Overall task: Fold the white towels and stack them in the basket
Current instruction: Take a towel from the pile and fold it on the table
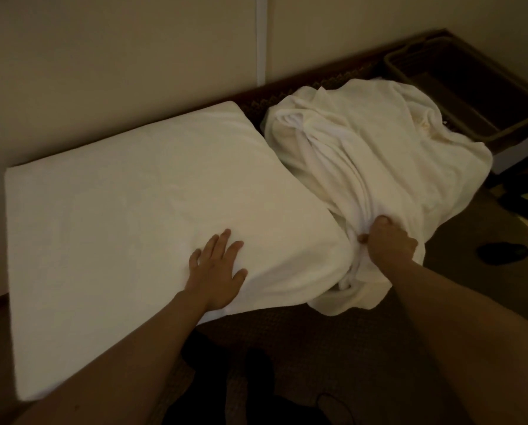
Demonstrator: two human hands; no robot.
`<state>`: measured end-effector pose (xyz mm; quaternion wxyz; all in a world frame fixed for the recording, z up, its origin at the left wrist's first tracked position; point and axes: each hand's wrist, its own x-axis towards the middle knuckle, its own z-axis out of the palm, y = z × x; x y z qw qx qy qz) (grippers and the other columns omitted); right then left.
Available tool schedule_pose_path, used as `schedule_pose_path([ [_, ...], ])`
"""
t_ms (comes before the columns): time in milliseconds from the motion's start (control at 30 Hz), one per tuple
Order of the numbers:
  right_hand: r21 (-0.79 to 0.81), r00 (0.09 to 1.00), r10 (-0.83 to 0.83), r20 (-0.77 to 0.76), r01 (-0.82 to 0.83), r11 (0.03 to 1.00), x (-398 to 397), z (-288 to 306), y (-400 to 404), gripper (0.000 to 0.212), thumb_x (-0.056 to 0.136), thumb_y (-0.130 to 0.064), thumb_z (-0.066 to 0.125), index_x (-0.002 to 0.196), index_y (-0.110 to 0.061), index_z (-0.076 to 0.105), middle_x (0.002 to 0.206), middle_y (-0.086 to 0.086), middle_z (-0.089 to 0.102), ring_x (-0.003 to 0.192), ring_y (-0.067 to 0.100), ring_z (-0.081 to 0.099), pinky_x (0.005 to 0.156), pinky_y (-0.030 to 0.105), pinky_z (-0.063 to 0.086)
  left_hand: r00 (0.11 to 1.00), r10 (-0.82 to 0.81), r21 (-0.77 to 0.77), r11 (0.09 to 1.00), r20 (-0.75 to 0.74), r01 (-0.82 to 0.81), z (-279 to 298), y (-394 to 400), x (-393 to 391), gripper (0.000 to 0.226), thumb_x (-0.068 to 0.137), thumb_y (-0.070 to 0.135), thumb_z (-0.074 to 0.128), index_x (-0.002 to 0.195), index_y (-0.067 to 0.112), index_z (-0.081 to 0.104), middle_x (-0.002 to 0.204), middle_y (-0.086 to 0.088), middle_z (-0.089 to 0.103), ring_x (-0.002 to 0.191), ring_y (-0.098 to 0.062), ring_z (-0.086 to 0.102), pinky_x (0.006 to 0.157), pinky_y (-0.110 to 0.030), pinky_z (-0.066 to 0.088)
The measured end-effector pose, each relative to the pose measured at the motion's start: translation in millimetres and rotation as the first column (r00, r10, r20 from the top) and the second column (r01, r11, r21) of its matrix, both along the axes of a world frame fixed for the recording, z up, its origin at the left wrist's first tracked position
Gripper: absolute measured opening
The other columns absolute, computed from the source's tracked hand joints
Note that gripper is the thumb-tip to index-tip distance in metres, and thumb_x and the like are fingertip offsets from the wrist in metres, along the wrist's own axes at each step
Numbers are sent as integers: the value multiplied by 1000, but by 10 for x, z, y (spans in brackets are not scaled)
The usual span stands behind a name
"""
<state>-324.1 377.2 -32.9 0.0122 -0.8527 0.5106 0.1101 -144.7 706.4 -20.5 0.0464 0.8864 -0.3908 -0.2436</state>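
Observation:
A large white towel (127,210) lies flat in a broad rectangle on the dark patterned surface along the wall. My left hand (218,268) rests flat on its near right corner, fingers spread. To the right sits a crumpled heap of white towels (373,154). My right hand (390,240) grips a bunch of that cloth at the heap's near end. A dark rectangular basket (440,87) stands at the far right corner behind the heap; it looks empty.
A pale wall (118,56) runs close behind the flat towel. The dark patterned surface (302,332) drops off to a carpeted floor on the right, where dark footwear (501,254) and other small items lie. My dark-clothed legs show at the bottom centre.

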Motion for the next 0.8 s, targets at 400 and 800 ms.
schedule_pose_path([
  [400, 86, 761, 199, 617, -317, 944, 521, 12, 988, 45, 99, -32, 48, 138, -10, 48, 140, 18, 49, 120, 34, 53, 93, 45, 47, 999, 38, -53, 998, 32, -36, -63, -56, -129, 73, 90, 57, 18, 160, 34, 15, 168, 3, -15, 154, -21, -14, 123, -54, -3],
  [800, 0, 882, 186, 434, -207, 978, 629, -112, 1313, 55, 102, -31, 37, 153, -8, 33, 156, 22, 36, 141, 42, 37, 114, 59, 27, 906, 345, -66, 939, 244, -339, -316, 1173, 48, 70, 98, 64, 11, 160, 34, 19, 170, 1, 6, 155, -25, 8, 120, -62, 9],
])
